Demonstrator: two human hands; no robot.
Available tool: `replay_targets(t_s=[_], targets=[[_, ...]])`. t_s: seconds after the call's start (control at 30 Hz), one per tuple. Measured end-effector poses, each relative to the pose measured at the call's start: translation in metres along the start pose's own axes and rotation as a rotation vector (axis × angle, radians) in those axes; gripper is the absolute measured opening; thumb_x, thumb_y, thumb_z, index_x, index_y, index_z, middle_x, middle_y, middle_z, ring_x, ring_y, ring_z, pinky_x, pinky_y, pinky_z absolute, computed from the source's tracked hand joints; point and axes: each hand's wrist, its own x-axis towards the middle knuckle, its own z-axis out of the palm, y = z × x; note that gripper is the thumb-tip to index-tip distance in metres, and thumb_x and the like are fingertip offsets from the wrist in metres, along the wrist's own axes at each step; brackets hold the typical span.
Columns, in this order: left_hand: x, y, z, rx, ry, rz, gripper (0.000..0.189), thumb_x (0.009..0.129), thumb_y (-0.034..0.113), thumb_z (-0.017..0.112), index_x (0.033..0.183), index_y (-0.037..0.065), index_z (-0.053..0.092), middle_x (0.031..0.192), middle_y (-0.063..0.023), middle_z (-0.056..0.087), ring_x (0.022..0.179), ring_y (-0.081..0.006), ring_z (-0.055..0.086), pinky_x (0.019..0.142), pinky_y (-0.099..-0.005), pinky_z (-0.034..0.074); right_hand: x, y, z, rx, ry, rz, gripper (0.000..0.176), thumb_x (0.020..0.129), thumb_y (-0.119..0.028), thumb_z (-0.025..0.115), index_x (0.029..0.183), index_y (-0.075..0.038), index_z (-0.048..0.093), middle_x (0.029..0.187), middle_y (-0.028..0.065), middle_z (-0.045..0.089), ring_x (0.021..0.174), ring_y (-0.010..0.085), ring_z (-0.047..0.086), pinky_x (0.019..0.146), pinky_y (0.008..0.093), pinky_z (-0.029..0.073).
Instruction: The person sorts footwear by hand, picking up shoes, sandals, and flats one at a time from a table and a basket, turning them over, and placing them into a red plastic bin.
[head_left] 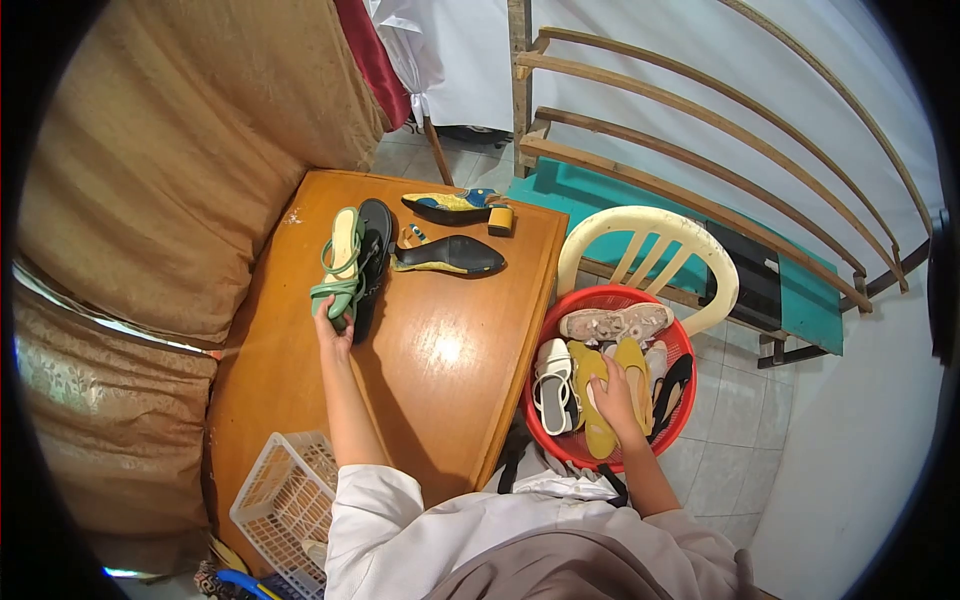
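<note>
On the wooden table, my left hand (334,326) grips the toe end of a green strappy sandal (343,255). A black sandal (375,235) lies right beside it. Farther right on the table are a pair of yellow and blue heeled shoes (450,206), one with its black sole (455,255) showing. My right hand (615,396) reaches into a red basket (682,420) and holds a mustard yellow flat shoe (597,432). Around it in the basket lie white sandals (553,390), beige shoes (618,323) and a black shoe (675,385).
The red basket stands on a cream plastic chair (725,270) at the table's right edge. A white plastic crate (275,500) is at the lower left. Behind are a wooden rack (680,184) and a teal bench (815,310). Brown curtains (150,170) hang on the left.
</note>
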Motion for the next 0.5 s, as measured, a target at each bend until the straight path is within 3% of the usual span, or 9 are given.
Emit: replay_targets(t_s=[0.2, 0.5], targets=[[-0.044, -0.008, 0.009, -0.014, 0.016, -0.04, 0.031, 0.064, 0.016, 0.069, 0.091, 0.012, 0.053, 0.081, -0.0018, 0.055, 0.063, -0.0123, 0.05, 0.044, -0.018, 0.042, -0.002, 0.006, -0.005, 0.013, -0.013, 0.005, 0.046, 0.082, -0.017, 0.054, 0.122, 0.001, 0.04, 0.12, 0.0223, 0.044, 0.112, 0.0353, 0.043, 0.096, 0.0372, 0.033], [-0.119, -0.051, -0.042, -0.029, 0.04, -0.103, 0.033, 0.067, 0.019, 0.066, 0.097, 0.013, 0.053, 0.09, -0.0022, 0.056, 0.071, -0.0137, 0.053, 0.047, -0.0191, 0.043, -0.005, 0.005, -0.004, 0.225, -0.164, 0.17, 0.042, 0.082, -0.022, 0.055, 0.116, 0.002, 0.047, 0.113, 0.0199, 0.053, 0.108, 0.0321, 0.049, 0.092, 0.0355, 0.037]])
